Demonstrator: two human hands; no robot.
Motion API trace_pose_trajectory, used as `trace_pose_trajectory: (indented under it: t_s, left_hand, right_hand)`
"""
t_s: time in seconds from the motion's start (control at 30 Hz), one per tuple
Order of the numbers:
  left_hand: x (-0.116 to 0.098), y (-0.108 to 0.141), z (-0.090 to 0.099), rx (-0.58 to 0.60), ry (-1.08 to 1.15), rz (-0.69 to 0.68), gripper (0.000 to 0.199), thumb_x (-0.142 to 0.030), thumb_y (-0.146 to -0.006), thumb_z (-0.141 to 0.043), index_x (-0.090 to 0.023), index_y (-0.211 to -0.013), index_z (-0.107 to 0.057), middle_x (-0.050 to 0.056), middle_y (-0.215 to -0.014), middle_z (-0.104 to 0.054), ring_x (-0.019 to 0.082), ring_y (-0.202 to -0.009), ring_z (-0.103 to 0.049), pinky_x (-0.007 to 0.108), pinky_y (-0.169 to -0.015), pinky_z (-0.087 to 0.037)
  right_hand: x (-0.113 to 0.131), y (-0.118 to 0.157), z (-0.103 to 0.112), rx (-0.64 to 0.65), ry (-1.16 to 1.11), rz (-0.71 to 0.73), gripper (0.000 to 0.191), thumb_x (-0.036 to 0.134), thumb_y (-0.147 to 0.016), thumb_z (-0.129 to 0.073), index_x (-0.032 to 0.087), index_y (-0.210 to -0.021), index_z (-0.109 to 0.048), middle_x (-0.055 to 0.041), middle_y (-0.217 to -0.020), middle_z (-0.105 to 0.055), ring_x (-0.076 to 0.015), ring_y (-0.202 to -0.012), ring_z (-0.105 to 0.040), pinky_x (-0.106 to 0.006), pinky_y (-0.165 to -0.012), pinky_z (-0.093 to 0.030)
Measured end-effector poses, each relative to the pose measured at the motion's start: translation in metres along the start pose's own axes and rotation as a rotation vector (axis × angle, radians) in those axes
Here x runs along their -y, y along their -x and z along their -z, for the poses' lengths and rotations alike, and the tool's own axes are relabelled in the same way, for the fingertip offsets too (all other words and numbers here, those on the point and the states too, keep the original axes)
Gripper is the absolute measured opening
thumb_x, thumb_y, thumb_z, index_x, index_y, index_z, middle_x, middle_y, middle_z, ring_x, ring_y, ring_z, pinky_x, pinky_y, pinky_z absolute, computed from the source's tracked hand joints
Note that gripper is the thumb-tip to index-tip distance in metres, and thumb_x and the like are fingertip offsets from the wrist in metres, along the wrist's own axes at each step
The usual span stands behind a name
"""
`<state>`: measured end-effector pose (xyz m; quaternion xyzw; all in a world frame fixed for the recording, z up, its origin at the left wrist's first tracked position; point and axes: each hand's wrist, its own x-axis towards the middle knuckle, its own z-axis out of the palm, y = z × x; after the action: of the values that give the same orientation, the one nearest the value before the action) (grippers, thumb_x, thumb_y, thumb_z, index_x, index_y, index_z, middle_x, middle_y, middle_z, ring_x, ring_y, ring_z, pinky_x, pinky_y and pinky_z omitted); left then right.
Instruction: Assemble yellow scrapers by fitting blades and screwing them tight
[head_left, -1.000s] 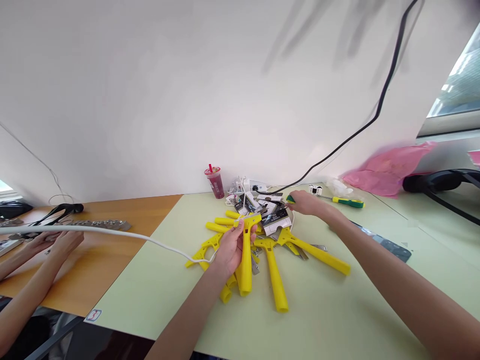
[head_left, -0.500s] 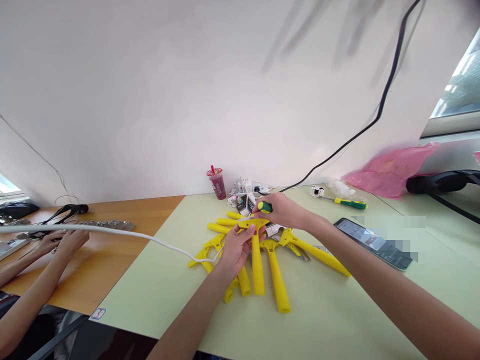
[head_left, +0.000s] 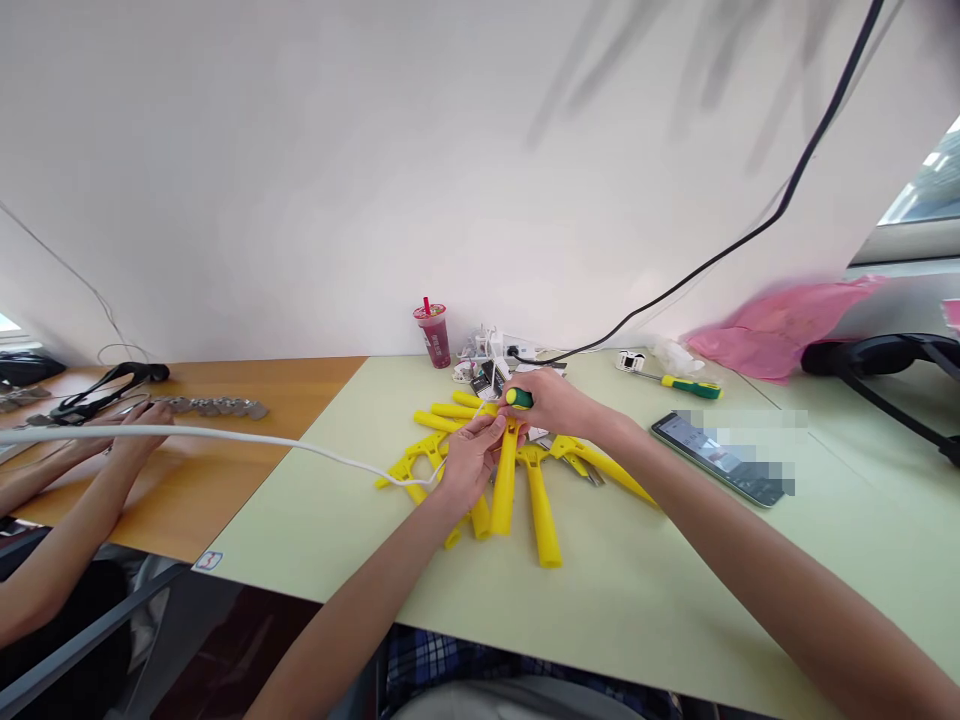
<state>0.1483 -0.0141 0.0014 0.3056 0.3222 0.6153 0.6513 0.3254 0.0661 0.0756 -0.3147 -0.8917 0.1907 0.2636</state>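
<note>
Yellow tool (head_left: 504, 490) now has both hands (head_left: 471, 462) (head_left: 553, 402) at its head.

a pale wall (head_left: 300, 180) stands behind a light-green table (head_left: 637, 600) and adjoining orange-brown desk (head_left: 210, 490), window (head_left: 934, 190) at right.

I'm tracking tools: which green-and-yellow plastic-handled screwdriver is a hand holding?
The held screwdriver, gripped by the bare right hand; the other screwdriver lies on the pale green tabletop beyond the dark rectangular phone.
</note>
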Motion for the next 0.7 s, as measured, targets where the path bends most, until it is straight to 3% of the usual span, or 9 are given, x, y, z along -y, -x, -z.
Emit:
trace_pose_trajectory:
  t_s: [0.1, 0.3, 0.57, 0.7]
  left_hand:
    - [-0.001, -0.001, 0.000, -0.004, 0.007, 0.000, 0.043, -0.032, -0.076, -0.109, -0.012, -0.104, -0.083, 0.013, -0.102, -0.088, 0.031, -0.108, -0.087, 0.045, -0.110, -0.067]
    - [-0.001, -0.003, 0.001, 0.008, -0.011, -0.012, 0.040, -0.032, -0.080, -0.106, -0.013, -0.105, -0.082, 0.014, -0.104, -0.088, 0.032, -0.111, -0.087, 0.045, -0.111, -0.067]
    - [-0.004, 0.002, 0.001, 0.055, -0.066, -0.025, 0.039, -0.037, -0.083, -0.104, -0.015, -0.107, -0.082, 0.014, -0.109, -0.088, 0.030, -0.115, -0.086, 0.046, -0.113, -0.066]
    - [-0.003, 0.002, 0.001, 0.063, -0.076, -0.027, 0.041, -0.042, -0.086, -0.103, -0.015, -0.110, -0.083, 0.014, -0.112, -0.088, 0.032, -0.120, -0.085, 0.047, -0.114, -0.066]
  right_hand:
    - [0.002, 0.001, 0.002, 0.047, -0.031, -0.037, 0.010, 0.028, -0.092, -0.072, 0.021, -0.087, -0.077, -0.0041, -0.083, -0.080, -0.0207, -0.074, -0.070, -0.033, -0.079, -0.049]
    - [0.002, 0.000, 0.003, -0.004, 0.026, -0.050, 0.008, 0.028, -0.090, -0.075, 0.022, -0.087, -0.079, -0.0051, -0.088, -0.081, -0.0226, -0.082, -0.072, -0.032, -0.079, -0.049]
    - [0.012, 0.003, 0.011, 0.054, -0.212, -0.141, 0.012, 0.030, -0.086, -0.075, 0.021, -0.092, -0.080, -0.0005, -0.076, -0.080, -0.0217, -0.075, -0.077, -0.034, -0.085, -0.056]
    - [0.010, 0.003, 0.012, 0.058, -0.269, -0.173, 0.019, 0.038, -0.082, -0.077, 0.021, -0.090, -0.081, -0.0010, -0.078, -0.080, -0.0215, -0.073, -0.075, -0.033, -0.079, -0.057]
